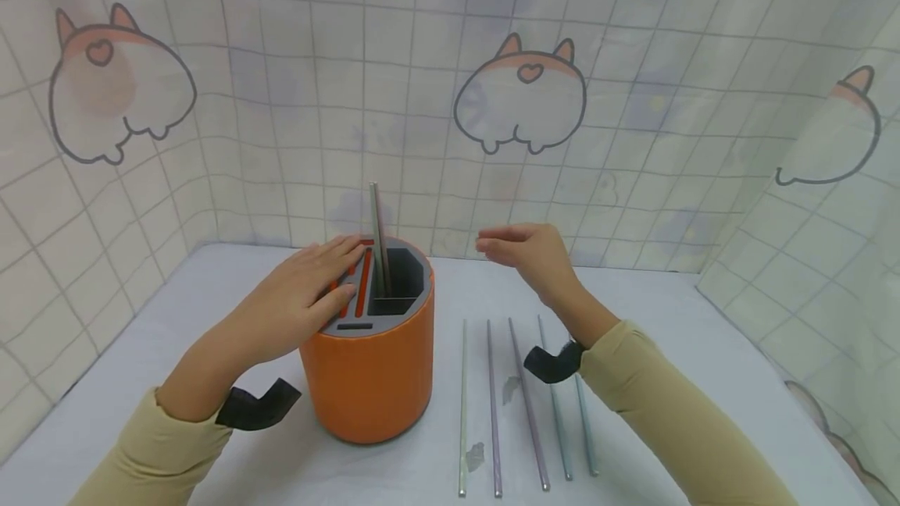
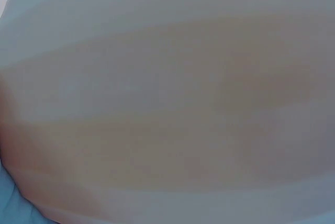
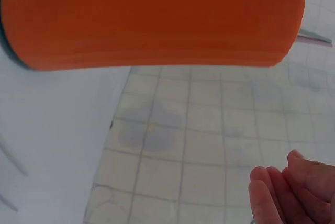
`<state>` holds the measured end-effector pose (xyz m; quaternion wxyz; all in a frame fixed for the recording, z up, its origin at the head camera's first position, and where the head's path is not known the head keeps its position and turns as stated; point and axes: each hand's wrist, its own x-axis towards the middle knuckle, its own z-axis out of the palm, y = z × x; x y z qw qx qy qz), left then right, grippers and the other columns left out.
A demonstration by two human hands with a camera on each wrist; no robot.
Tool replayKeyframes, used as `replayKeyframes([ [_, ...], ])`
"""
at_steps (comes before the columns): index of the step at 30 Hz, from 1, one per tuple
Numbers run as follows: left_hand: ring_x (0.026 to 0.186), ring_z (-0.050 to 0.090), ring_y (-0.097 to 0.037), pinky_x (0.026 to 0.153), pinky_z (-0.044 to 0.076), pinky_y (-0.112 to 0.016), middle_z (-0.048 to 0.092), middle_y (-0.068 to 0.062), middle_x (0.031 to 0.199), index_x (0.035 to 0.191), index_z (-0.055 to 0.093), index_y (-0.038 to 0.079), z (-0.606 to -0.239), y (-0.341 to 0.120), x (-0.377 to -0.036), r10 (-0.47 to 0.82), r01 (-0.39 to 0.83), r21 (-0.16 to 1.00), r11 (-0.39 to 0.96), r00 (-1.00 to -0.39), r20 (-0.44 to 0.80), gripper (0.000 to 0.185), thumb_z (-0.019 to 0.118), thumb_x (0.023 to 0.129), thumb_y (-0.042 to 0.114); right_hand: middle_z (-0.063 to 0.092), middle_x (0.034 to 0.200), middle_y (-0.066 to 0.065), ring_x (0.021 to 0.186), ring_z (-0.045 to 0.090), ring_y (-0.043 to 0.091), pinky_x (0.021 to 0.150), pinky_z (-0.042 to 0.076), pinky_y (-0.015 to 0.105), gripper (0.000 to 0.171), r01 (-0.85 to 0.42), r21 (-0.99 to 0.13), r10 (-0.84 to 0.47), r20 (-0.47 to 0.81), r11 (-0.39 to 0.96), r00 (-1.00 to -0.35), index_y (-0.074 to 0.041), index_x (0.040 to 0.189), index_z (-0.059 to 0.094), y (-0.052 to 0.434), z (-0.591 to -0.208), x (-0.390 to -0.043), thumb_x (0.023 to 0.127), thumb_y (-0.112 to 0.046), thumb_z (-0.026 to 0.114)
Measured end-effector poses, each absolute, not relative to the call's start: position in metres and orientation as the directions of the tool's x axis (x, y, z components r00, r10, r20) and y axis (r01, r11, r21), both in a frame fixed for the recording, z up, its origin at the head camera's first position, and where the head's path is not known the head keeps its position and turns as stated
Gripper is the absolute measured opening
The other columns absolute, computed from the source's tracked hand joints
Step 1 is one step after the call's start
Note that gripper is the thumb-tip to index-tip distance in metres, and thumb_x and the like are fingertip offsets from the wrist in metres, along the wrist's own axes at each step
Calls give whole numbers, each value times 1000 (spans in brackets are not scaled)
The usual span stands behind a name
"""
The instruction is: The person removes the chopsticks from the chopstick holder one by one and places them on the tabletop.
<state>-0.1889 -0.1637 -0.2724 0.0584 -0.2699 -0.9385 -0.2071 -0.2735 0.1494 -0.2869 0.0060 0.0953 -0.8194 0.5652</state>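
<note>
An orange cylindrical holder (image 1: 369,365) with a grey slotted top stands on the white table. One metal rod (image 1: 378,236) stands upright in its large dark compartment. My left hand (image 1: 309,295) lies flat on the holder's top, fingers straight across the red slots. My right hand (image 1: 523,252) hovers to the right of the holder at rim height, fingers relaxed and holding nothing. Several metal rods (image 1: 523,397) lie side by side on the table under my right forearm. The right wrist view shows the holder's orange wall (image 3: 152,20) and my right fingertips (image 3: 285,190). The left wrist view is a blur.
A checked cloth with cartoon animal prints (image 1: 520,92) walls the table at the back and both sides. The white table top (image 1: 668,318) stretches to the right of the rods. Black straps sit on both wrists.
</note>
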Motion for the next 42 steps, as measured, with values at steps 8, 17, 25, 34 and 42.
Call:
replayKeyframes([
  [8,154,20,-35,125,15,-58,27,-10,165,156,31,8,-274,-164,-189,479,527,363,768,-850,222,57,39,107,36,74,117,9,110,71,20,101,55,32,26,-248,-939,-274,179,240,-945,-7,114,74,103,-264,-275,91,-20,74],
  [17,154,19,-34,125,14,-58,27,-9,165,156,31,9,-273,-166,-189,469,516,369,773,-856,216,57,38,107,35,75,114,8,109,71,18,98,56,32,26,-264,-948,-346,191,178,-919,-8,114,75,74,-257,-275,89,-16,75],
  [25,154,21,-36,124,16,-58,29,-10,164,156,32,8,-274,-166,-189,476,530,365,766,-848,232,57,39,106,35,76,112,7,105,72,16,101,55,33,26,-284,-943,-369,206,171,-906,-8,112,76,64,-257,-277,88,-18,76],
  [34,154,20,-36,124,16,-59,28,-10,164,156,32,8,-275,-165,-190,479,530,359,768,-848,226,58,40,106,36,76,110,4,102,73,15,101,55,35,26,-313,-921,-382,210,232,-900,-11,113,76,53,-258,-277,88,-20,77],
  [42,153,21,-35,124,17,-59,29,-10,164,156,33,8,-275,-165,-190,482,536,355,766,-844,233,57,40,106,36,77,108,6,100,73,16,100,56,34,25,-320,-914,-375,213,251,-902,-9,112,77,49,-257,-276,89,-17,76],
])
